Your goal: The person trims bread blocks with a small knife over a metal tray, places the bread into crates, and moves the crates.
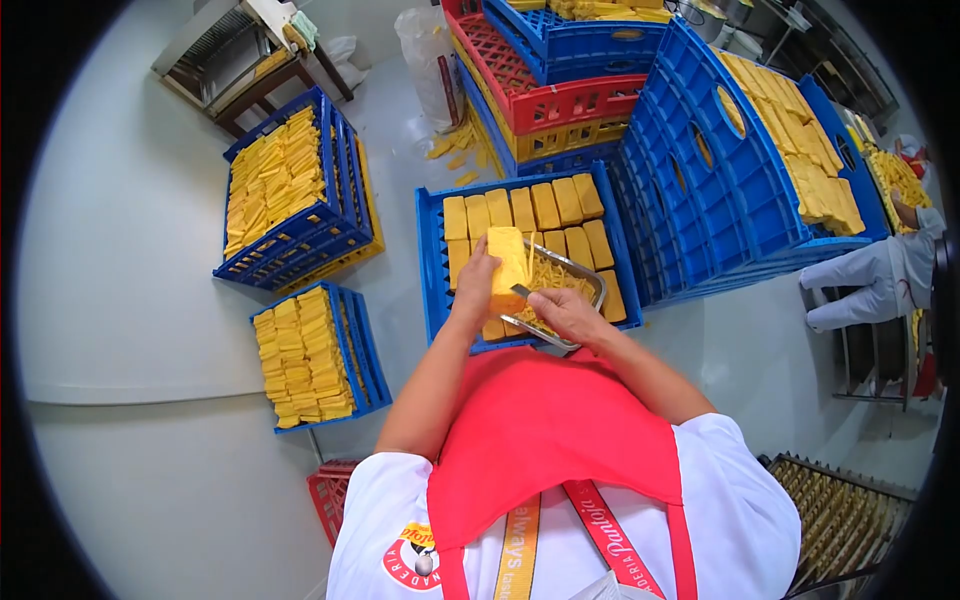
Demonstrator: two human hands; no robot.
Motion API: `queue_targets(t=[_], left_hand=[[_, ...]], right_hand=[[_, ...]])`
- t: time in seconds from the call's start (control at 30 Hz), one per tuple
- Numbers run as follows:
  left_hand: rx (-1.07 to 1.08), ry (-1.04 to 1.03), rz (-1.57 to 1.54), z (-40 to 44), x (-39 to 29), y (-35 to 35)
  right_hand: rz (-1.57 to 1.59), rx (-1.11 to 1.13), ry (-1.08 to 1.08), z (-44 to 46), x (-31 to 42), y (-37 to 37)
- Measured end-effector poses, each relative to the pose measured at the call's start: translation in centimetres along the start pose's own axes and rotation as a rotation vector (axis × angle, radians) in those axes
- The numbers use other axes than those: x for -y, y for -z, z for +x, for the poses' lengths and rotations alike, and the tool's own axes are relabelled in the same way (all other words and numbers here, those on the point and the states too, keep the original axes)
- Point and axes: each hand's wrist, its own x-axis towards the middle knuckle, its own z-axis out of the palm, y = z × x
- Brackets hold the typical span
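My left hand [477, 278] grips a yellow loaf [508, 258] by its left side, holding it raised over the blue crate [428, 240]. The loaf's upper faces look bright yellow and trimmed. In my right hand [570, 312] is a knife [520, 290], its short visible blade at the loaf's lower right edge. Below both hands a metal tray [599, 288] full of thin yellow crust strips [560, 280] rests on the loaves in the crate. Rows of brown-crusted loaves [545, 205] fill the crate around the tray.
Stacked blue crates [690, 150] stand close on the right, with red and yellow crates [575, 105] behind. To the left, two crate stacks hold yellow pieces [275, 180]. Scraps [460, 145] lie on the floor by a plastic bag [425, 60]. Another person [880, 270] is far right.
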Motion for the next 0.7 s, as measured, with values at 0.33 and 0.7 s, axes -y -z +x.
queue_targets(t=[0.33, 0.7], left_hand=[[0.071, 0.491, -0.266, 1.6, 2.0, 1.8], [0.078, 0.521, -0.283, 1.8, 2.0, 0.7]], right_hand=[[-0.451, -0.272, 0.124, 1.8, -1.2, 2.6], [-0.849, -0.176, 0.332, 2.3, 1.4, 3.2]])
